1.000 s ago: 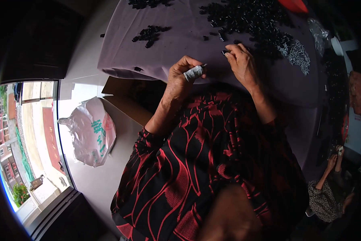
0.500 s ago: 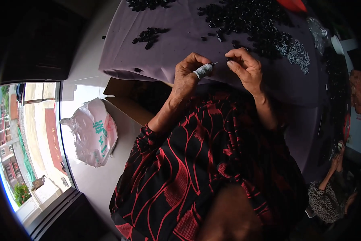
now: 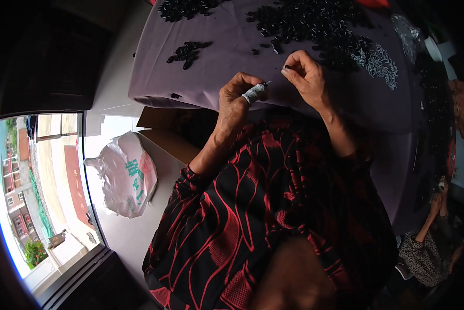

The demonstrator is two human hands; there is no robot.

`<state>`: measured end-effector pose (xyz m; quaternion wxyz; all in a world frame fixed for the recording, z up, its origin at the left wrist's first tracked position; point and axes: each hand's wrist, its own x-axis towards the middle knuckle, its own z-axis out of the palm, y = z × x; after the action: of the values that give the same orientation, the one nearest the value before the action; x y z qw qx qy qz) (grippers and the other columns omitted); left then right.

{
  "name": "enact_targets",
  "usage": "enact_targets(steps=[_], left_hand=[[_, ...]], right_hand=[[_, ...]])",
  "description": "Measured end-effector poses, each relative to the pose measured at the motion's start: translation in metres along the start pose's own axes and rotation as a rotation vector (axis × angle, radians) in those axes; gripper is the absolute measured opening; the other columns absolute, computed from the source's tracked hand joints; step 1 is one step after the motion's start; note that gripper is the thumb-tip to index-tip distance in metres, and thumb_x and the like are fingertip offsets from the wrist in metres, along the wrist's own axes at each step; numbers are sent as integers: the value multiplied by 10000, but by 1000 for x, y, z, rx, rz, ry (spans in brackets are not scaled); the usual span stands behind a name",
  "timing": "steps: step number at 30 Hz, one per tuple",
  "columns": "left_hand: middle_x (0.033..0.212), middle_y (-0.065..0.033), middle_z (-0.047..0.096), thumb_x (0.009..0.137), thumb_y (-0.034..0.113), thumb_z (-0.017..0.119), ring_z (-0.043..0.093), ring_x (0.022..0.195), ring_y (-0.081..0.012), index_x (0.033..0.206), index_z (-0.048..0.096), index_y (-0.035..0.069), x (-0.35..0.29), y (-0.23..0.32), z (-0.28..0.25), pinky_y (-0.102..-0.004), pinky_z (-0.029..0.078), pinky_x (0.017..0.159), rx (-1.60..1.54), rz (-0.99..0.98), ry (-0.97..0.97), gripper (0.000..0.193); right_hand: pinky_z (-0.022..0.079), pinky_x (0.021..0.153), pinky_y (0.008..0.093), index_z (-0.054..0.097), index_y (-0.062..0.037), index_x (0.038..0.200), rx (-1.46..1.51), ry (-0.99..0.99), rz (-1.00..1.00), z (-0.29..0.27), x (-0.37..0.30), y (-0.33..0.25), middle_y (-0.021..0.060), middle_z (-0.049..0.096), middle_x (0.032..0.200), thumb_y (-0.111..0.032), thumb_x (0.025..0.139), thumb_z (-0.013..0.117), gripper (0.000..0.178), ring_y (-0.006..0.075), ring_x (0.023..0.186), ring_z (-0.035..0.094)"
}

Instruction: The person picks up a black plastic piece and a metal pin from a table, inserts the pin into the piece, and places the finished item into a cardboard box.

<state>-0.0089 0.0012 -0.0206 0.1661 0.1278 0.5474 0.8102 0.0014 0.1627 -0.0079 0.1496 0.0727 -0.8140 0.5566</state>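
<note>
My left hand (image 3: 234, 98), its thumb wrapped in a whitish-grey covering, is closed in a pinch. A small dark piece with a thin metal tip (image 3: 267, 82) sticks out between thumb and forefinger. Slightly farther away and to the right, my right hand (image 3: 308, 80) pinches a small black piece (image 3: 288, 67) between thumb and fingertips. The hands are apart, above the near part of a mauve cloth (image 3: 232, 57). Beyond them lies a large heap of small black pieces (image 3: 314, 26), with a pile of small silvery metal bits (image 3: 377, 64) at its right.
Smaller clusters of black pieces (image 3: 188, 53) lie on the left of the cloth. Below its edge stands an open cardboard box (image 3: 167, 139). A white plastic bag (image 3: 121, 175) rests on the floor by the window. At the far right a person in a patterned sleeve (image 3: 420, 258) sits.
My right hand has drawn a little away from my left, and the black piece in it shows more plainly. My left hand keeps its pinch. The whole view has shifted slightly.
</note>
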Motion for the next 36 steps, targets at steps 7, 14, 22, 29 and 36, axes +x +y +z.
enact_targets(steps=[7,14,22,29,36], left_hand=[[638,-58,524,691,-14,475,483,583,-102,713,469,3,0,5,0,-204,384,581,-15,39,70,28],[646,-72,532,679,-4,468,501,598,-115,714,485,-5,-1,4,5,-213,392,595,26,45,59,40],[642,-62,532,687,-10,493,500,600,-93,703,476,-2,-4,8,8,-194,401,572,75,8,15,24],[638,-62,534,676,-18,510,505,596,-95,696,479,-4,-5,12,10,-195,406,569,81,8,-16,40],[634,-68,534,664,-22,527,514,595,-106,691,473,-9,-4,11,12,-199,415,561,58,25,-34,62]], right_hand=[[362,544,160,467,-40,765,466,-15,71,10,-2,-10,-10,454,673,-54,694,532,97,47,584,419],[403,533,171,463,-20,774,504,-47,108,12,-10,-17,18,482,692,-37,697,521,98,61,594,472],[381,525,134,463,-18,786,300,-71,62,11,-14,-15,-4,479,650,-32,703,524,104,33,559,455],[373,518,128,468,-14,817,181,-88,-52,10,-20,-17,2,489,667,-17,709,513,117,26,580,450],[369,521,130,481,-13,827,139,-54,-92,13,-23,-18,-4,490,673,2,718,489,110,22,592,445]])
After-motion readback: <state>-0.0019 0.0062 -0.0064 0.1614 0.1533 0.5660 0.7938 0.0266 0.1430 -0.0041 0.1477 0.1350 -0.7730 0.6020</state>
